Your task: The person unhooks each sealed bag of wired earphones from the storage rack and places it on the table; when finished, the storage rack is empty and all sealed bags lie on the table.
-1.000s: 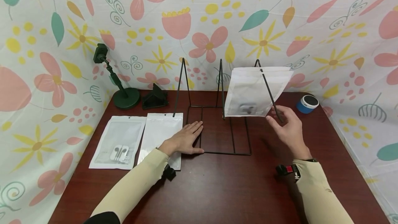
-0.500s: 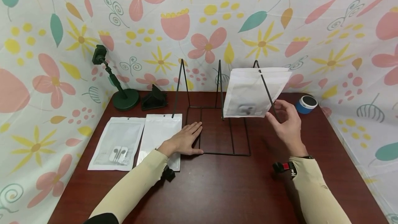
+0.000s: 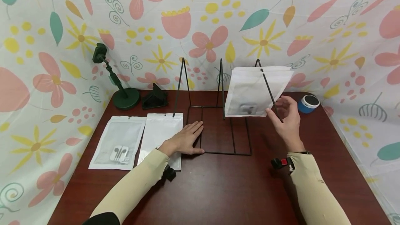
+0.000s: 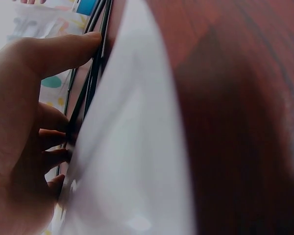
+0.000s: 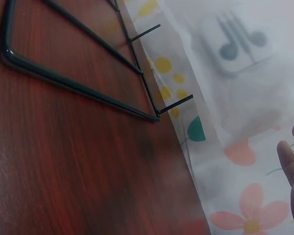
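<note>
On the left, a clear-fronted bag (image 3: 120, 131) of earphones (image 3: 119, 153) lay on the table (image 3: 203, 193), just beside a white bag (image 3: 160, 127). The left hand (image 3: 185, 140) rested on the base of a wire rack (image 3: 228, 153), fingers straight. From the rack's right arm hung an earphone pouch (image 3: 247, 91). The right hand (image 3: 286, 122) curved near its lower corner; I couldn't tell whether it pinched anything. A blue jar (image 3: 307, 105) stood farther right.

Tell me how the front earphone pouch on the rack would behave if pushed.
The front earphone pouch would probably swing, hanging by its top from a black prong. Its thin, translucent front looks floppy, likely stiffer around the earphone case.
</note>
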Motion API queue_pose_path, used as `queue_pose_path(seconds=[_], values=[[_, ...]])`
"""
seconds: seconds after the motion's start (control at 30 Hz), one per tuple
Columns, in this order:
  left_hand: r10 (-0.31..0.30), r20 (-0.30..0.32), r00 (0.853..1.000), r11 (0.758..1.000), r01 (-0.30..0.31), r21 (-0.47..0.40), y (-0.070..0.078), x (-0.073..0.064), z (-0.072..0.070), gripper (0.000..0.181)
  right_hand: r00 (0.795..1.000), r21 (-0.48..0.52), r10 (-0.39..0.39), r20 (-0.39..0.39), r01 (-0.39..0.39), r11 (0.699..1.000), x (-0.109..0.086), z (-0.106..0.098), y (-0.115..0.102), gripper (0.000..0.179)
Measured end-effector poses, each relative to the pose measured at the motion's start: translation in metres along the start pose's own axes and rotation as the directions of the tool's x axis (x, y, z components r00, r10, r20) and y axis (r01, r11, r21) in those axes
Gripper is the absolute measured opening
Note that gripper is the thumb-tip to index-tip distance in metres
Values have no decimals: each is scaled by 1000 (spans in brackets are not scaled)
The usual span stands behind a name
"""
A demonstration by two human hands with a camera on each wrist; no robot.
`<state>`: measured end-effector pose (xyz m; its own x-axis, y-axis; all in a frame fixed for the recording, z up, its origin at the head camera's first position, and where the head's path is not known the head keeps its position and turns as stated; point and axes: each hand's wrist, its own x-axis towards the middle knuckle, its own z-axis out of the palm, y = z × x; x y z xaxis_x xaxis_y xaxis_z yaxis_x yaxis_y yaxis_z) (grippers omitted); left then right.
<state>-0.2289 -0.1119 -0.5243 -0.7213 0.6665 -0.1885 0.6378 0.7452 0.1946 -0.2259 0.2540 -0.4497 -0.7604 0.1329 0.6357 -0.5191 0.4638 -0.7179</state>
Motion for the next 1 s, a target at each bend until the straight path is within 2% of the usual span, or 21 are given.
queue_pose_path(seconds=[0.33,0.63,1.0], values=[[-3,7,1000,1000,3,-2,0,0,0,102,1000,93,24,3,-25,995,0,5,10,64],[2,-1,1000,1000,-2,-12,-1,1,1,102,993,149,121,-10,-119,982,3,13,13,60],[14,-19,1000,1000,-15,-16,-3,1,2,102,988,223,153,-29,-143,964,6,21,13,54]])
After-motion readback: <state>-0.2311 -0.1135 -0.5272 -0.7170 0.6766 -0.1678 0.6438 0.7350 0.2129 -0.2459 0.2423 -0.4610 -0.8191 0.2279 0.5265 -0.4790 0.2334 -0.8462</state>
